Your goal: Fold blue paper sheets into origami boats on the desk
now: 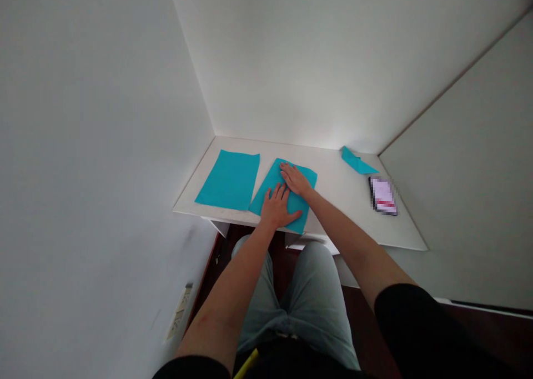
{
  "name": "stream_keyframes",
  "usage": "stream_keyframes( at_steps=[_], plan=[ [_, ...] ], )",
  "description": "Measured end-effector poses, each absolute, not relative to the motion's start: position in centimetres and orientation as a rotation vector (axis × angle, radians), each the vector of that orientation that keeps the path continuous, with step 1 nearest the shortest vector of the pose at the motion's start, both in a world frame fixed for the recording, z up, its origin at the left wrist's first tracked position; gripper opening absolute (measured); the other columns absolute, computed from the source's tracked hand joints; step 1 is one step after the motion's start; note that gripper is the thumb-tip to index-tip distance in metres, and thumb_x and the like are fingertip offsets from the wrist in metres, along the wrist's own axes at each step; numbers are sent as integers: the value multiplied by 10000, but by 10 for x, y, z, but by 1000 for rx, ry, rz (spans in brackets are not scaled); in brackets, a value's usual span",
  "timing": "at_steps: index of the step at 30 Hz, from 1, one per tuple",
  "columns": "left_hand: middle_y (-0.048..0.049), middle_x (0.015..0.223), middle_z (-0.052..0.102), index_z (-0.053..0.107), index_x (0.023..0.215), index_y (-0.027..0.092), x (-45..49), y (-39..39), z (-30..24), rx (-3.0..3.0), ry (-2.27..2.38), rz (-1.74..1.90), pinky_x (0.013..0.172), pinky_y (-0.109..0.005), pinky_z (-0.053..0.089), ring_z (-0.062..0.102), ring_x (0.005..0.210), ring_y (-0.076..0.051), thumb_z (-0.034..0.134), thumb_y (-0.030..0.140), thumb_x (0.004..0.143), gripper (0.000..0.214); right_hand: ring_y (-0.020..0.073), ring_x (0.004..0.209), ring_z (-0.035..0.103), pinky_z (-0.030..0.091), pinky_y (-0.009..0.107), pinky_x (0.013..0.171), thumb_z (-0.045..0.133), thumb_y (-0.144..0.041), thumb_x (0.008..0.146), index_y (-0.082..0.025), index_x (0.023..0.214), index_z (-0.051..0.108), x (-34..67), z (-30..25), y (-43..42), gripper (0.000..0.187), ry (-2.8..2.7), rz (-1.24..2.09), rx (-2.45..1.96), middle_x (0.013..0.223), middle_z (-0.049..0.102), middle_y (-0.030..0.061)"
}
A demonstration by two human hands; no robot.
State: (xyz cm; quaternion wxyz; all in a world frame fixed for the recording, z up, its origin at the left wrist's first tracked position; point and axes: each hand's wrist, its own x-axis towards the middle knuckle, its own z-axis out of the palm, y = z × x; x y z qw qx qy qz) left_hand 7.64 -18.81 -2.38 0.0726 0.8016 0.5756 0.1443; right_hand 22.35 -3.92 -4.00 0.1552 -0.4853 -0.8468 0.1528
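Two teal paper sheets lie on a white desk (341, 201). My left hand (277, 208) lies flat with fingers spread on the near part of the middle sheet (297, 204). My right hand (295, 179) rests flat just beyond it on the same sheet, fingers stretched toward the far left corner. Both hands press on the paper and hold nothing. The other sheet (229, 180) lies flat to the left, untouched.
A small folded teal piece (357, 161) lies at the back right of the desk. A phone (383, 196) lies face up near the right edge. White walls close in on the left, back and right. My knees sit under the desk's front edge.
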Motion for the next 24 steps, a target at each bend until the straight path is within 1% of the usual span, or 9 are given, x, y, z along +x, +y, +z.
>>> stream_keyframes(
  at_steps=[4,7,10,14,17,19,21,24],
  plan=[
    [-121,1790,347,416,1695,201,77,-188,-27,2415,1716,439,1370,-596,195,237,1693,-333,515,760,975,917,281,1687,262,150,581,1391,169,-573,1131,-216,1710,417,246,-35,-60,724,-2592,492,-1383,1786,350,85],
    [-149,1768,388,444,1679,194,78,-187,-29,2428,1724,431,1369,-596,188,244,1691,-340,516,766,973,911,286,1686,264,155,572,1389,182,-613,1125,-218,1705,425,254,-31,-71,743,-2679,476,-1334,1786,346,85],
    [-171,1746,423,465,1664,180,78,-188,-29,2436,1738,418,1376,-583,171,250,1690,-338,510,774,973,912,272,1689,253,181,561,1385,153,-583,1131,-226,1710,415,250,-30,-79,729,-2673,455,-1339,1793,331,68],
    [-175,1776,360,420,1690,157,77,-194,-28,2483,1687,399,1389,-568,145,237,1695,-332,489,769,986,935,283,1700,218,153,579,1387,167,-569,1133,-256,1724,386,242,-32,-79,704,-2588,346,-1435,1812,284,42],
    [-171,1796,313,379,1709,134,74,-205,-29,2531,1629,390,1395,-548,134,227,1699,-316,445,751,1016,930,307,1699,221,154,595,1385,215,-611,1125,-272,1732,366,240,-34,-71,712,-2571,329,-1487,1817,266,38],
    [-163,1796,315,384,1710,139,72,-214,-28,2567,1579,379,1395,-553,132,218,1702,-313,418,763,1024,927,322,1697,226,160,591,1385,257,-645,1114,-270,1733,366,240,-34,-65,732,-2577,328,-1497,1820,254,42],
    [-149,1797,320,386,1714,164,69,-224,-27,2621,1488,353,1391,-570,141,211,1704,-325,443,807,996,965,332,1697,223,168,581,1386,283,-667,1104,-255,1734,364,239,-34,-59,757,-2563,319,-1532,1824,243,50],
    [-123,1811,290,348,1735,218,67,-239,-27,2710,1332,311,1383,-590,172,218,1699,-350,558,851,920,1053,337,1699,213,161,568,1391,292,-683,1098,-234,1737,358,236,-34,-55,784,-2507,303,-1606,1825,246,60]
  ],
)
